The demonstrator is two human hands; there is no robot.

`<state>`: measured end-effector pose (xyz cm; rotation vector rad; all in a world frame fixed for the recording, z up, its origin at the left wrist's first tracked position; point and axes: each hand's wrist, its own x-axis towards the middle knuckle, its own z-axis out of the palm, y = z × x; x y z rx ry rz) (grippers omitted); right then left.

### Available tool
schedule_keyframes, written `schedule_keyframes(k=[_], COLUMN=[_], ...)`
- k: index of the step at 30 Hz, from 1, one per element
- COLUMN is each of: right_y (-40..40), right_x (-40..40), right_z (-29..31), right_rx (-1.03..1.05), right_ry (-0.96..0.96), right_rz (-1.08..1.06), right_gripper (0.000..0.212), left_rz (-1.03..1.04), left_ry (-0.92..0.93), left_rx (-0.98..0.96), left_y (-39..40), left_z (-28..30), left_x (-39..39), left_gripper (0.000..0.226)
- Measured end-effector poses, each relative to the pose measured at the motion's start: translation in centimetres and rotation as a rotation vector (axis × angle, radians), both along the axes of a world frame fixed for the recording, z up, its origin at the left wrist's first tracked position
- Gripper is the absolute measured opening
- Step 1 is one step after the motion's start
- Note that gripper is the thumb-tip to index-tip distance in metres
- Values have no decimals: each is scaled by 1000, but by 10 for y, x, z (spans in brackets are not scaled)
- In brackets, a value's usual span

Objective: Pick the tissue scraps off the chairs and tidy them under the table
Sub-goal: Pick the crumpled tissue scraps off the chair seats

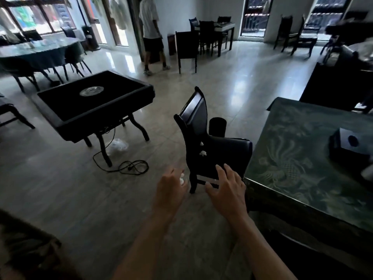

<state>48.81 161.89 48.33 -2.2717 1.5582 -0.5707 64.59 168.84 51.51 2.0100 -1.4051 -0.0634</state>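
**Some Scraps Picked Up, Some Left on the Chair**

The person stands near a dark chair [212, 146] that sits just beside a green bench [302, 150] at about 3 o'clock. Both hands reach out toward the chair.

The left hand [171, 186] has its fingers curled, and small white tissue bits [182, 179] show at its fingertips. It looks like this hand holds scraps it picked up. The right hand [228, 188] has its fingers spread wide and holds nothing. Its fingertips are at the front edge of the chair seat; whether they touch it is hard to tell.

Two more white tissue scraps [202, 152] lie on the seat, near the chair back, at about 12 o'clock from the hands. So the job looks partly done. These two scraps are left to pick up. The chair is not yet pushed under the green bench.

Another dark bench [94, 102] stands at 10 o'clock, with a cord [125, 168] on the floor below it. More chairs are far away, too dim to check for scraps.
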Motion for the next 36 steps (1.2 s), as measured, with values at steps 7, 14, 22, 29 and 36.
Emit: schedule_keyframes(k=[7,14,22,29,36], right_y=[-91,-200,-317,-435,-553], right_x=[38,79,94,83,70], right_z=[-3,-6,0,-16,-40], right_rx=[-9,-1,4,2,77], right_ry=[29,95,123,136,131], right_rz=[-129,-257,-342,-343,-288], right_gripper=[69,70,71,68,70], left_rz=[-119,-246,-330,-337,-274], left_ry=[56,55,107,78,80], left_rx=[2,7,0,21,81], left_y=[-115,-248,-381,-502,-608], left_z=[-11,-24,-23,-42,-63], left_x=[49,101,112,106,95], left_gripper=[37,35,35,35,39])
